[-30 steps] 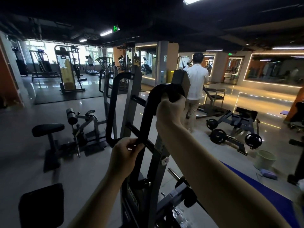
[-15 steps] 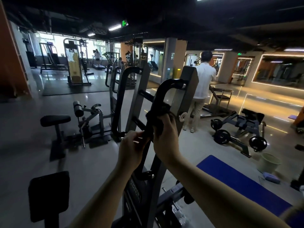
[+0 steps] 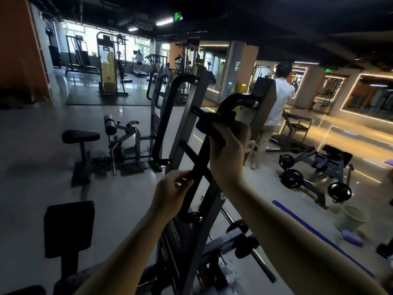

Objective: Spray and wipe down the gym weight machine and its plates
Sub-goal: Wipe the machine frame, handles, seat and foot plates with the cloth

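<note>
A grey weight machine upright [image 3: 187, 133] rises in front of me with two curved black handle bars. My right hand [image 3: 226, 150] grips a dark cloth [image 3: 210, 129] wrapped round the near black handle [image 3: 231, 103], just below its top bend. My left hand [image 3: 172, 193] holds the lower stretch of that same handle. The far handle [image 3: 168, 116] is untouched. Near the bottom, a chrome peg [image 3: 259, 261] sticks out to the right. No spray bottle is in sight.
A pale bucket [image 3: 350, 218] and a purple cloth [image 3: 352, 240] lie on the floor at right beside a blue mat [image 3: 319, 233]. A person in white [image 3: 276, 103] stands behind the machine. A plate-loaded machine [image 3: 314, 173] sits right; a stool machine [image 3: 102, 147] left.
My right hand with the cloth has slid down the near handle from its top bend, then come back up a little. My left hand has kept its hold lower down.
</note>
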`<action>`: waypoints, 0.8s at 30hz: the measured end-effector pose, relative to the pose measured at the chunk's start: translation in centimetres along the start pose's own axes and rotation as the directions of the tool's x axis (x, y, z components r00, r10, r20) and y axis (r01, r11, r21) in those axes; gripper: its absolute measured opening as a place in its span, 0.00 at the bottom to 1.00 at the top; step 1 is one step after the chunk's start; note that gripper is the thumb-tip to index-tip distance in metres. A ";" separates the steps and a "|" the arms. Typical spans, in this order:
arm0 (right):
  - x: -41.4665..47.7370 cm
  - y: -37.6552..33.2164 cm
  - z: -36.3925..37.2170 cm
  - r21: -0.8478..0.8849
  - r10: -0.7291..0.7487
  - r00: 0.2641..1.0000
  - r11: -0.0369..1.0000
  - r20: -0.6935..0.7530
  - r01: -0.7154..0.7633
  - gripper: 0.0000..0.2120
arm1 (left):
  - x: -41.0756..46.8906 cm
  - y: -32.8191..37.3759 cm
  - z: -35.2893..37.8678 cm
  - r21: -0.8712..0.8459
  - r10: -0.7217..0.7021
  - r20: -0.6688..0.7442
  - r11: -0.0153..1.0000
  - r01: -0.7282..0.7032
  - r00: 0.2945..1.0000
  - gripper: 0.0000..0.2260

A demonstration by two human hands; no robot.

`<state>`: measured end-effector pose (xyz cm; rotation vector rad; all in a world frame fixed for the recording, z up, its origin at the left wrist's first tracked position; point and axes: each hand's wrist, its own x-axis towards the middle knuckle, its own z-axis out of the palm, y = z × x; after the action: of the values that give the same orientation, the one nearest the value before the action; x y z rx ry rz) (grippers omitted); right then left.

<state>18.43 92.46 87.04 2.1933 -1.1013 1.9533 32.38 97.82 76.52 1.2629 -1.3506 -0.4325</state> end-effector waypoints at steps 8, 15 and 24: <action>-8.6 0.9 -1.2 0.113 0.170 0.946 0.972 0.276 -0.208 0.14 | -1.5 0.4 -2.8 -0.023 -0.096 0.001 0.995 0.096 0.995 0.06; -3.6 -3.7 -4.1 0.468 0.455 0.742 0.581 0.492 -0.666 0.10 | -1.1 7.6 -3.8 -0.263 0.001 0.105 0.964 0.027 0.995 0.12; -1.4 -2.5 -4.8 0.460 0.282 0.716 0.607 0.638 -0.648 0.14 | 0.3 8.8 -2.6 0.016 0.124 -0.087 0.992 -0.123 0.988 0.09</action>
<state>15.50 97.15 88.03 3.2450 -1.3263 2.3082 31.17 101.72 84.72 1.1860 -1.3498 -0.2805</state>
